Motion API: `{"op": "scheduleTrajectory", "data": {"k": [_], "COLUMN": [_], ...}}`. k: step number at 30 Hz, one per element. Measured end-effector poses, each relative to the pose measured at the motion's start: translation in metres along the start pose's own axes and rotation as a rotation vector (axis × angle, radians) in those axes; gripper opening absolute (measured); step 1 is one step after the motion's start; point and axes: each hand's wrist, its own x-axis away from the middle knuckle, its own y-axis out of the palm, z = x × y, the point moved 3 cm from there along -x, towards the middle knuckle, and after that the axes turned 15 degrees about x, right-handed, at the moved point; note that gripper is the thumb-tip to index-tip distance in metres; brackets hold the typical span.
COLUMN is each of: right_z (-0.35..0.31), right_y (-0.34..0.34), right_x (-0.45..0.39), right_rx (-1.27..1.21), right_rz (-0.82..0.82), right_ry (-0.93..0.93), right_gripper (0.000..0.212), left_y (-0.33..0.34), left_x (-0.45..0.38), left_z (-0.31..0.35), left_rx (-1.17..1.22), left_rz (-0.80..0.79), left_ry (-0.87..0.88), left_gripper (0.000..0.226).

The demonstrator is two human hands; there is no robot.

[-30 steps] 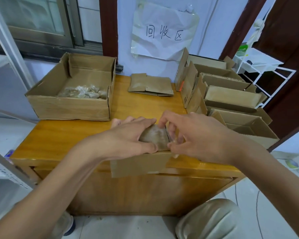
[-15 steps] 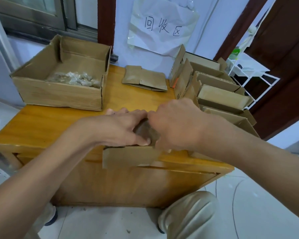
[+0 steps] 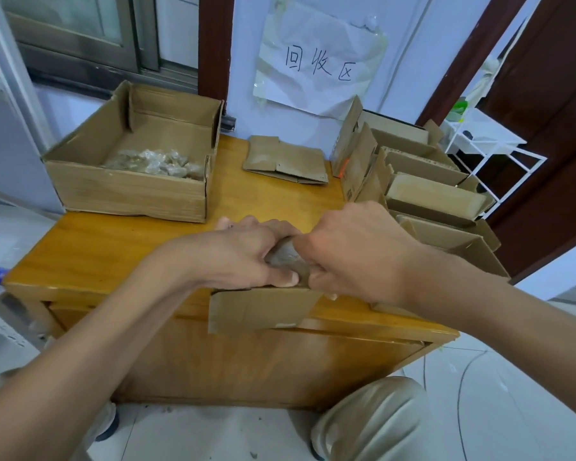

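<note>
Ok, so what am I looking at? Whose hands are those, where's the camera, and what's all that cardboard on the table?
No machine: a person works bare-handed, filmed by a camera worn on their head, looking down. The left hand and right hand both hold a small plastic packet over a small cardboard box at the front edge of the wooden table. Back left stands an open carton with more packets; flattened boxes lie at the back, and a row of open boxes stands at the right.

Brown cardboard box (image 3: 263,311); honey-yellow wooden table (image 3: 90,257); white paper sign (image 3: 316,64), black writing.
</note>
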Motion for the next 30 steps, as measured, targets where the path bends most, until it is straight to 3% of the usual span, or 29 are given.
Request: {"op": "scheduleTrajectory", "data": {"k": [6,12,15,20,24,27,30], "right_z": [-0.002,0.001,-0.004,0.000,-0.004,-0.004,-0.003], "right_y": [0.034,0.036,0.043,0.055,0.051,0.047,0.052], "right_x": [0.019,0.023,0.020,0.021,0.025,0.022,0.016], "right_rx": [-0.351,-0.052,-0.155,-0.502,-0.310,-0.216,-0.377], "right_rz": [0.192,0.413,0.469,0.470,0.458,0.502,0.516], "right_ry": [0.269,0.033,0.078,0.330,0.168,0.123,0.229], "right_gripper": [0.015,0.032,0.023,0.016,0.032,0.029,0.023], "left_y": [-0.002,0.001,0.001,0.000,-0.002,-0.001,0.000], "left_x": [0.000,-0.005,-0.006,-0.009,-0.015,-0.016,-0.017], "left_z": [-0.004,-0.006,-0.008,-0.019,-0.019,-0.019,-0.019], "left_rx": [0.003,0.016,0.017,0.015,-0.008,-0.006,-0.012], "left_rz": [-0.003,0.008,0.050,0.122,0.123,0.129,0.156], "left_ry": [-0.024,-0.004,0.015,0.043,0.101,0.097,0.099], "left_gripper": [0.065,0.080,0.085,0.067,0.060,0.060,0.062]}}
